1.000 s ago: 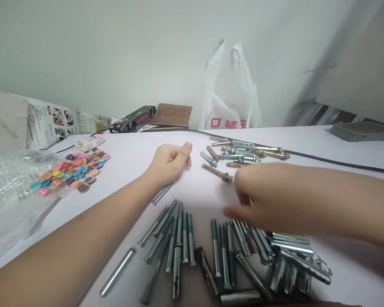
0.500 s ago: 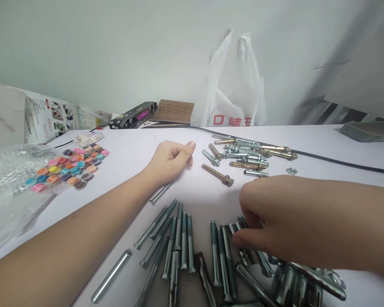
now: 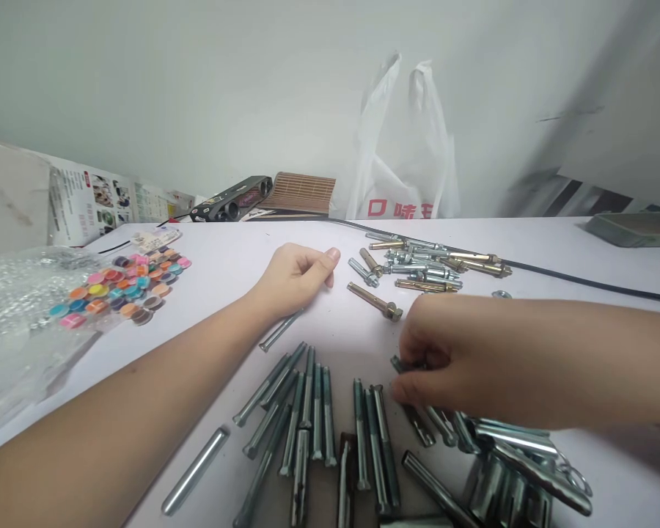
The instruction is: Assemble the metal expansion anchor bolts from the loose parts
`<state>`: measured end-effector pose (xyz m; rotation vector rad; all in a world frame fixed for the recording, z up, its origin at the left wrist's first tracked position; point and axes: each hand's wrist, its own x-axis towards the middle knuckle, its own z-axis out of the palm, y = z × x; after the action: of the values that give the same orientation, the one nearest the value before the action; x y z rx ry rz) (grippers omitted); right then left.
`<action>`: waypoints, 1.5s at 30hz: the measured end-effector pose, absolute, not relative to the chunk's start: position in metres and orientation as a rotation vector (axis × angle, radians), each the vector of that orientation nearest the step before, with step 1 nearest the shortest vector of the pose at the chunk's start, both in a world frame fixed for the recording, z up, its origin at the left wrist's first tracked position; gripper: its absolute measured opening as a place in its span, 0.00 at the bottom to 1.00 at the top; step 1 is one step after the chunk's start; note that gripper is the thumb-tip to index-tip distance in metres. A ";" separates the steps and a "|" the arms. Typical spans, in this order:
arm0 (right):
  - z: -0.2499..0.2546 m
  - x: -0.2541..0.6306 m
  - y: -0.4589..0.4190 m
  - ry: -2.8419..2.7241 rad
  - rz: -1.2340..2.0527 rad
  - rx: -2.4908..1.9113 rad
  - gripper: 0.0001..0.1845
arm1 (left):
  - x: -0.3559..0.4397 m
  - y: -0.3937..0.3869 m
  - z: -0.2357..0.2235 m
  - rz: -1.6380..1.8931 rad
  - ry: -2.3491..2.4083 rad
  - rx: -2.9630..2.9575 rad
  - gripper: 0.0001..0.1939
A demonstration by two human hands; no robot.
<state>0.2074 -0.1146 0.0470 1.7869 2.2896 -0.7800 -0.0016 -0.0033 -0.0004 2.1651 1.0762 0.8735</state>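
My right hand [image 3: 440,359] is closed over the right part of the metal pile, thumb and curled fingers on a long silvery bolt [image 3: 418,425]. Part of that bolt is hidden under the thumb. Just left of it, several long bolts [image 3: 375,447] lie side by side. On the white table, my left hand [image 3: 302,277] rests in a loose fist, thumb against the forefinger, with nothing showing in it. Beside its wrist lies a thin bolt [image 3: 280,330]. Below this, more long bolts [image 3: 286,396] fan out, and a smooth metal tube [image 3: 195,471] lies apart.
Shorter silver and brass-coloured expansion bolts [image 3: 418,265] are heaped behind my right hand. Large metal sleeves [image 3: 500,491] sit at the lower right. Colourful discs [image 3: 126,290] and clear plastic wrap [image 3: 27,315] lie left. A black cable [image 3: 572,273] and white bag [image 3: 407,169] are behind.
My right hand has moved a little left and away from me, and bolts near it have shifted left. A dark-edged piece in the front middle has turned straighter. My left hand stays in place.
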 end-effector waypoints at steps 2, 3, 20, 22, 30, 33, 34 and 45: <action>0.049 0.207 -0.109 2.345 -0.835 1.849 0.28 | -0.002 -0.004 0.001 0.870 1.037 2.156 0.31; 0.050 0.206 -0.106 2.385 -0.843 1.897 0.30 | -0.002 -0.005 0.002 0.854 0.998 2.140 0.29; 0.022 0.201 -0.076 2.840 -0.946 2.151 0.23 | 0.011 -0.022 -0.002 0.776 0.769 2.337 0.08; 0.022 0.203 -0.075 2.853 -1.081 2.133 0.20 | 0.011 -0.020 -0.003 0.784 0.792 2.280 0.09; 0.032 0.206 -0.074 2.859 -1.695 2.233 0.19 | 0.012 -0.016 -0.006 0.749 0.787 2.184 0.12; 0.031 0.205 -0.075 3.096 -1.614 2.182 0.17 | 0.012 -0.018 -0.004 0.743 0.759 2.226 0.08; 0.031 0.204 -0.075 3.152 -1.575 2.170 0.16 | 0.012 -0.018 -0.004 0.738 0.751 2.256 0.08; 0.031 0.203 -0.076 3.256 -1.328 2.140 0.15 | 0.012 -0.017 -0.004 0.759 0.720 2.358 0.07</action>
<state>0.2032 -0.0757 0.0305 2.1405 3.2558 -1.3285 0.0119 -0.0167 -0.0039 2.3583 0.7199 0.7591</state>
